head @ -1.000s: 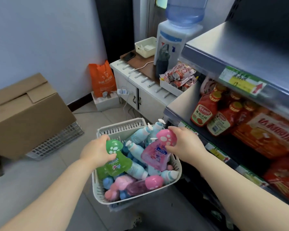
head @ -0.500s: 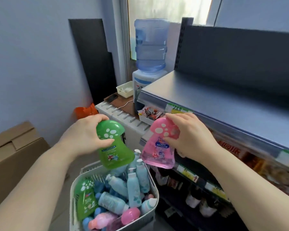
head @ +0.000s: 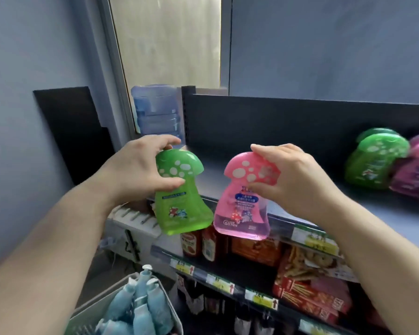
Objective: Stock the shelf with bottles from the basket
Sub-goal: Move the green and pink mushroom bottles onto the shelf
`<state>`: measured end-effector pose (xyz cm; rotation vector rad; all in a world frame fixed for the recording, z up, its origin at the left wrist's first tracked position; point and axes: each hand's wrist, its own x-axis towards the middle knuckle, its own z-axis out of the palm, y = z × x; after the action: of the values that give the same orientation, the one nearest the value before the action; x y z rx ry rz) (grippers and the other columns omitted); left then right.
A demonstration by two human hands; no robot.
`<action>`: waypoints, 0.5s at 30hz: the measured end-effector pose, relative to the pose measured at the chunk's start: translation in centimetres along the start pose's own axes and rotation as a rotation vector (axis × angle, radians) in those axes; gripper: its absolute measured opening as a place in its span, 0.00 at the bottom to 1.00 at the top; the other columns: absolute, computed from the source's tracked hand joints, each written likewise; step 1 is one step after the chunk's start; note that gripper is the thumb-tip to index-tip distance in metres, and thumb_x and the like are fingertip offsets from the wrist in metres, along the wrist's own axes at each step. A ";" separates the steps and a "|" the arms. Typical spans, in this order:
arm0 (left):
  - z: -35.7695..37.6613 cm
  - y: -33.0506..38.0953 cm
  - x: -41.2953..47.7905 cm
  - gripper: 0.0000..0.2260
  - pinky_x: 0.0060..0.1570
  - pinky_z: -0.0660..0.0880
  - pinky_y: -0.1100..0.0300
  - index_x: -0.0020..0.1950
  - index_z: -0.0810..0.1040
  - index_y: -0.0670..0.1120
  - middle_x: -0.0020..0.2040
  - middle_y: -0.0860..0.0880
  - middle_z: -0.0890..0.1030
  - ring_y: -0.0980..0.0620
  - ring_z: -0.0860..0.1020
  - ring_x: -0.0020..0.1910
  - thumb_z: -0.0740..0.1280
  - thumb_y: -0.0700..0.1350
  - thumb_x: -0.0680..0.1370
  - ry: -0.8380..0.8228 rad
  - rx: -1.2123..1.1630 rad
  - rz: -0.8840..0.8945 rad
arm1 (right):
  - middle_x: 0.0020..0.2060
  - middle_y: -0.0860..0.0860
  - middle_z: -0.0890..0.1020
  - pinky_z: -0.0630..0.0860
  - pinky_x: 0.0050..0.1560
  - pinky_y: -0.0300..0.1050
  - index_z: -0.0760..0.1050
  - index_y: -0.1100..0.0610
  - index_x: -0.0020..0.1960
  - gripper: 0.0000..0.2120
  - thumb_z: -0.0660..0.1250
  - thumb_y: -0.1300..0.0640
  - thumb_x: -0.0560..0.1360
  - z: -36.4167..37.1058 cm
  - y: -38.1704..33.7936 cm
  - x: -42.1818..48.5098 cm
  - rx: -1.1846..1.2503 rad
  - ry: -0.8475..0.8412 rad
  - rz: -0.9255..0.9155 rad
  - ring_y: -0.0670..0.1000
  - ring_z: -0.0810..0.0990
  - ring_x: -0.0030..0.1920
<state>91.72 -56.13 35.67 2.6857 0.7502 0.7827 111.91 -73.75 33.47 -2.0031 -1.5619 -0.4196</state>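
Observation:
My left hand (head: 136, 170) grips the spotted cap of a green mushroom-shaped bottle (head: 182, 209). My right hand (head: 293, 175) grips the cap of a pink mushroom-shaped bottle (head: 242, 213). Both bottles hang upright in the air just in front of the grey top shelf (head: 385, 213), at its left end. On that shelf at the right stand a green bottle (head: 373, 163) and a purple-pink bottle (head: 416, 175). The white basket (head: 172, 310) sits at the bottom, holding several light-blue pump bottles (head: 138, 308).
Below the top shelf, lower shelves hold ketchup bottles (head: 191, 243) and red snack boxes (head: 307, 293) behind price tags. A water dispenser jug (head: 155, 110) and a white cabinet (head: 133, 218) stand left of the shelving. A dark panel (head: 70, 131) leans on the wall.
Both hands have lifted the green and pink bottles from the basket up to the level of the top shelf. The view has tilted upward, so the basket sits lower in the frame.

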 end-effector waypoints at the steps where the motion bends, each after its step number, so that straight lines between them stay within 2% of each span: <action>1: 0.1 0.9 0.6 0.32 0.54 0.67 0.65 0.66 0.72 0.54 0.56 0.55 0.76 0.59 0.73 0.53 0.78 0.49 0.64 0.000 -0.015 0.018 | 0.63 0.47 0.76 0.64 0.57 0.38 0.67 0.52 0.72 0.35 0.75 0.47 0.67 -0.6 0.6 -0.1 -0.012 0.011 0.005 0.49 0.69 0.63; 7: 2.9 7.7 5.2 0.26 0.51 0.70 0.61 0.60 0.76 0.51 0.52 0.53 0.78 0.54 0.75 0.50 0.79 0.47 0.64 -0.013 -0.058 0.178 | 0.63 0.50 0.77 0.63 0.61 0.39 0.70 0.56 0.70 0.34 0.76 0.50 0.67 -5.8 5.9 -2.5 -0.114 0.096 0.052 0.53 0.71 0.63; 10: 4.9 10.7 7.2 0.25 0.47 0.70 0.62 0.58 0.76 0.51 0.50 0.54 0.78 0.57 0.74 0.44 0.79 0.47 0.64 -0.028 -0.075 0.253 | 0.63 0.51 0.77 0.61 0.60 0.36 0.70 0.56 0.70 0.33 0.76 0.51 0.68 -8.1 8.6 -3.9 -0.169 0.114 0.085 0.53 0.71 0.63; 12: 6.4 12.6 8.5 0.25 0.45 0.68 0.65 0.58 0.76 0.51 0.49 0.54 0.78 0.62 0.74 0.42 0.79 0.47 0.64 -0.033 -0.093 0.300 | 0.63 0.51 0.77 0.63 0.62 0.39 0.70 0.56 0.69 0.33 0.76 0.51 0.68 -9.4 10.5 -4.8 -0.197 0.118 0.111 0.53 0.71 0.64; 15: 8.7 15.9 10.4 0.25 0.47 0.70 0.64 0.60 0.76 0.51 0.51 0.54 0.77 0.58 0.74 0.44 0.78 0.47 0.65 -0.049 -0.110 0.366 | 0.62 0.51 0.78 0.67 0.63 0.45 0.72 0.57 0.68 0.33 0.76 0.50 0.67 -11.2 13.7 -6.0 -0.256 0.138 0.150 0.54 0.73 0.64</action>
<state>110.53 -64.60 38.75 2.7636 0.1955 0.8063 124.41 -87.43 35.78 -2.2129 -1.3183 -0.7110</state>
